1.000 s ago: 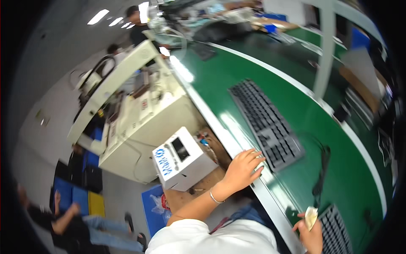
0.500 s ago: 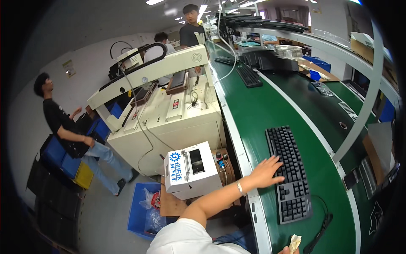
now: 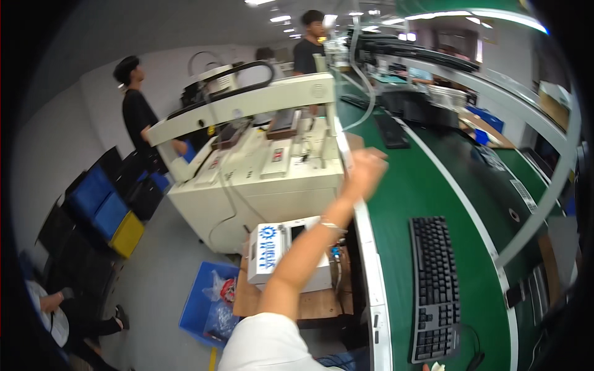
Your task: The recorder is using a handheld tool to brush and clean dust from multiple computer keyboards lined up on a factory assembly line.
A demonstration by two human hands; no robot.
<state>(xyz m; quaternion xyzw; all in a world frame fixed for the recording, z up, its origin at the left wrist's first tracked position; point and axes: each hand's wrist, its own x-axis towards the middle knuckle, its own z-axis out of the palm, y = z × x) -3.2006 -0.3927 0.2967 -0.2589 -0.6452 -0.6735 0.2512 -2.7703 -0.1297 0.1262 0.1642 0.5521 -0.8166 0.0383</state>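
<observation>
one left hand [image 3: 367, 172], loosely curled, blurred

Ceiling lights [image 3: 280, 18] glare above a slightly blurred, dark-rimmed, bent view.

The bench [image 3: 402, 188] has a smooth, shiny green top with a pale metal rim [image 3: 374, 281] to the left of the keyboard [image 3: 434, 287]. The keyboard lies flat on the green, lengthwise, with its number-pad end nearest the wearer; a dark cable [image 3: 475, 353] lies just beside that end, on the right. Well beyond the keyboard's far end, a second dark keyboard [image 3: 393, 131] lies on the same green top. A white strip [image 3: 492, 247] runs along the bench to the keyboard's right. The grey floor [image 3: 158, 281] lies well to the keyboard's left, bearing a blue bin [image 3: 193, 314], a cream machine [image 3: 260, 207] and, farthest from the keyboard, crates [image 3: 102, 207].
</observation>
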